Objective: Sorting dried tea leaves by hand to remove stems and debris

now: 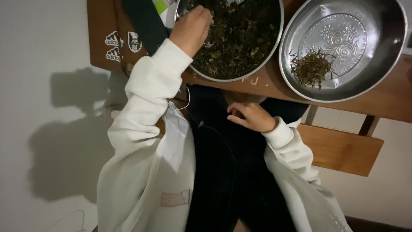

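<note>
Head view, looking straight down the person's front; the scene reads inverted, with the surface (386, 101) at top. Left hand (192, 29) reaches into a round metal basin (240, 77) filled with dark dried leaves (242, 34). Its fingers are curled, tips buried in the leaves; whether the grip is closed on any leaves is hidden by the back of the hand, so I cannot tell. The basin's top edge is cut off by the frame.

Right hand (253, 117) sits low, below the surface edge, over dark clothing. Fingers are loosely bent with nothing visible between them; the palm side is in shadow.

Just beside the basin stands an embossed metal tray (386, 56), holding a small heap of thin stems (312, 68). Its right rim is partly cut off.

Both arms wear white sleeves (141, 107). A brown cardboard box (103, 38) lies at upper left, partly out of frame. A wooden bench (339, 148) shows under the surface. Lighting is dim; leaf detail is hard to resolve.
</note>
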